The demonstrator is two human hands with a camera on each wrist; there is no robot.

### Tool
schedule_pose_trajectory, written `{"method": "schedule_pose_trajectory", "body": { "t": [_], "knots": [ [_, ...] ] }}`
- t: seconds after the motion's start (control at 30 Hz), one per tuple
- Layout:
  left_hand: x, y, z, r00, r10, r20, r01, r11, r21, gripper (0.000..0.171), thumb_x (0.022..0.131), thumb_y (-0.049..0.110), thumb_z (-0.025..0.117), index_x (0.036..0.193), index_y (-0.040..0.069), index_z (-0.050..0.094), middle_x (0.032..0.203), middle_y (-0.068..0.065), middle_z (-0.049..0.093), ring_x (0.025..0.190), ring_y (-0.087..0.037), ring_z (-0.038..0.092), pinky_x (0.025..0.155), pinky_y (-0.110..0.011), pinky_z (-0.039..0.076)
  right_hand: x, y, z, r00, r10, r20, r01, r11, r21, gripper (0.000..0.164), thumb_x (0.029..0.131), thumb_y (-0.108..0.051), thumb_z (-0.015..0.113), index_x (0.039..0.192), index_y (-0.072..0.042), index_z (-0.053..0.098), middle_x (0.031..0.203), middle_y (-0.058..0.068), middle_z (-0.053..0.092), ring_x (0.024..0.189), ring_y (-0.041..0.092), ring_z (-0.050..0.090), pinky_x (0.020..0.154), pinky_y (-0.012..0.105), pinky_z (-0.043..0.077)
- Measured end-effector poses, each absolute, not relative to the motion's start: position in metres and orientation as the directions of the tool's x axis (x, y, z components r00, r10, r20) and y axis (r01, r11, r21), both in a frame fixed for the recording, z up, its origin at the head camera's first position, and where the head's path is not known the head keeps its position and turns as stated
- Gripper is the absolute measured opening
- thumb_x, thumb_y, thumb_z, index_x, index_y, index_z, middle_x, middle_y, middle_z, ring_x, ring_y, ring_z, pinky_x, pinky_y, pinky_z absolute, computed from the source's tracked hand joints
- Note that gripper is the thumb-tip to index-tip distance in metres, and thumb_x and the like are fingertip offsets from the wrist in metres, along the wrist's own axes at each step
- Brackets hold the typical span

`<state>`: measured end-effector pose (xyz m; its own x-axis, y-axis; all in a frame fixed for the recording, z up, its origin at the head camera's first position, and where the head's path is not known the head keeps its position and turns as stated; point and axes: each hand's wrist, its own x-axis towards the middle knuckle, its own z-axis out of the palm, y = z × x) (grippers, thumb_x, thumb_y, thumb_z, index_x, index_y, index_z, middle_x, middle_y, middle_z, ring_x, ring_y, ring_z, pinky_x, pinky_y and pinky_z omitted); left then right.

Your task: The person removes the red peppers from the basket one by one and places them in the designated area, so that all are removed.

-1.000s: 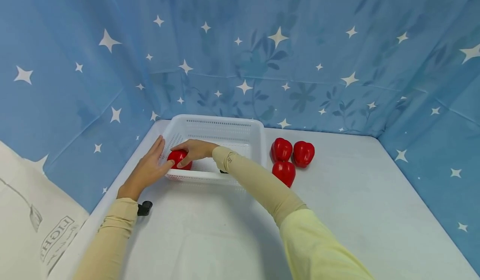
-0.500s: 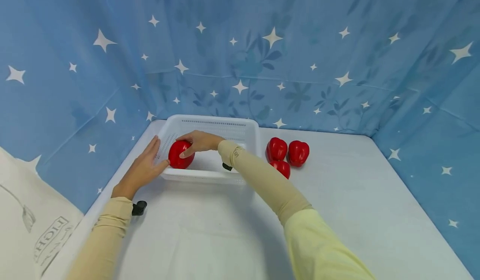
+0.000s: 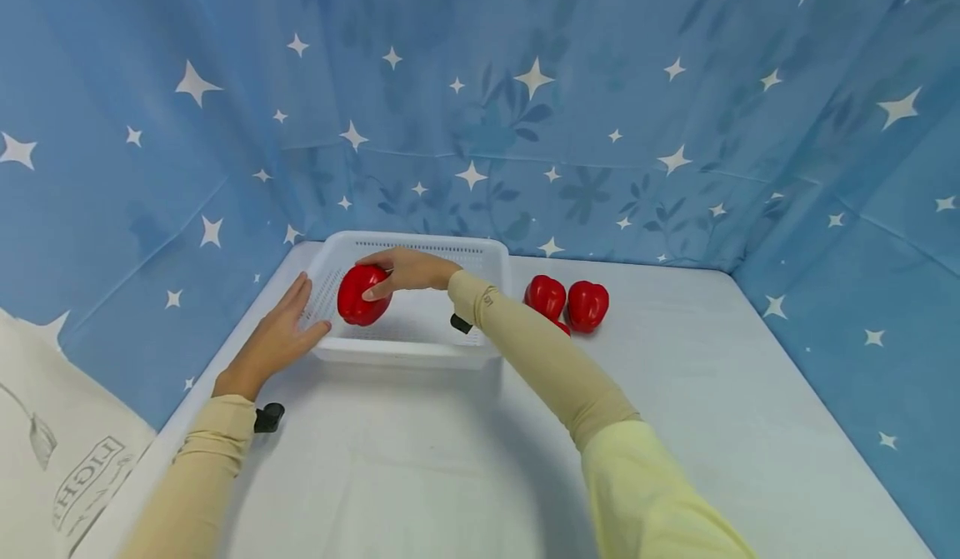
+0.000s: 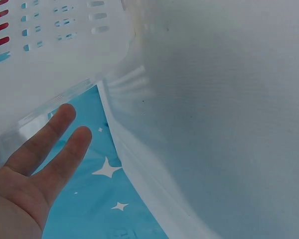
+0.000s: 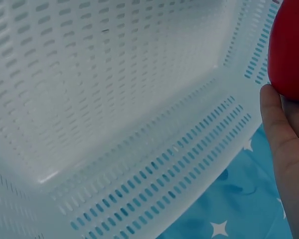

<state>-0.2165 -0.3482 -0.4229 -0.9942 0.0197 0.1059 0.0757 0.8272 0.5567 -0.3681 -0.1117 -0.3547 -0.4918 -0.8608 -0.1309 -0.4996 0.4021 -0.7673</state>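
My right hand [image 3: 412,271] grips a red bell pepper [image 3: 357,297] over the left part of a white perforated basket [image 3: 408,349]. In the right wrist view, the fingers [image 5: 272,107] lie against the lower side of the pepper [image 5: 291,50]. My left hand [image 3: 272,341] is at the basket's left end, its fingers straight and thumb apart. The left wrist view has this hand [image 4: 35,174] beside the outer wall of the basket [image 4: 55,64]; whether it touches the wall I cannot tell.
Right of the basket lie two red bell peppers [image 3: 587,306] on the white table [image 3: 712,392]. A third pepper [image 3: 562,326] is mostly hidden by my right sleeve [image 3: 540,346]. A blue star-patterned curtain [image 3: 480,126] stands behind the table and at its sides.
The held pepper has risen from the basket's front left corner, lifted up and slightly away by my right hand. My left hand has come away from it. The whole head view has shifted slightly.
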Motion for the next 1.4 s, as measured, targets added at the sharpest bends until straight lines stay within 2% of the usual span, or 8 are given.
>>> {"method": "schedule_pose_trajectory", "body": {
  "t": [0.2,0.37,0.67,1.13,1.4],
  "knots": [
    [-0.217,-0.349,-0.424,-0.994,0.031,0.103,0.082,0.834,0.546,0.09,0.107,0.038,0.059,0.169,-0.004,0.007,0.178,-0.02,-0.001,0.159,-0.052,0.013,0.118,-0.077,0.024,-0.369,-0.098,-0.345,-0.497,-0.858,-0.128,-0.464,0.388,-0.797,0.071,0.098,-0.026,0.08,0.161,-0.013,0.05,0.142,0.005,0.062,0.126,0.02,0.056,0.091,0.031,0.061],
    [-0.218,-0.35,-0.425,-0.994,0.03,0.107,0.085,0.828,0.554,0.092,0.108,0.042,0.057,0.169,-0.003,0.006,0.179,-0.019,-0.002,0.16,-0.051,0.011,0.118,-0.078,0.022,-0.37,-0.086,-0.339,-0.51,-0.852,-0.118,-0.465,0.389,-0.795,0.071,0.097,-0.028,0.081,0.161,-0.015,0.052,0.139,0.002,0.063,0.125,0.019,0.057,0.09,0.031,0.061],
    [-0.217,-0.35,-0.425,-0.993,0.038,0.107,0.092,0.823,0.56,0.094,0.108,0.044,0.057,0.169,-0.003,0.004,0.178,-0.019,-0.004,0.16,-0.051,0.006,0.121,-0.076,0.017,-0.373,-0.056,-0.334,-0.552,-0.826,-0.109,-0.47,0.417,-0.778,0.072,0.098,-0.034,0.078,0.162,-0.018,0.05,0.146,0.005,0.06,0.132,0.024,0.053,0.094,0.036,0.06],
    [-0.213,-0.351,-0.424,-0.991,0.066,0.113,0.12,0.802,0.585,0.095,0.11,0.047,0.056,0.169,-0.001,0.0,0.178,-0.015,-0.011,0.16,-0.051,0.002,0.119,-0.078,0.016,-0.38,-0.008,-0.329,-0.603,-0.793,-0.093,-0.432,0.422,-0.797,0.073,0.096,-0.032,0.079,0.161,-0.015,0.05,0.143,0.005,0.062,0.134,0.026,0.052,0.095,0.039,0.06],
    [-0.213,-0.349,-0.424,-0.99,0.063,0.126,0.125,0.807,0.578,0.093,0.11,0.045,0.055,0.169,-0.002,0.0,0.178,-0.016,-0.01,0.159,-0.053,0.003,0.119,-0.078,0.016,-0.381,0.024,-0.325,-0.657,-0.743,-0.129,-0.37,0.467,-0.803,0.075,0.094,-0.032,0.081,0.162,-0.018,0.05,0.148,0.007,0.059,0.139,0.029,0.048,0.097,0.043,0.059]
  ]
}}
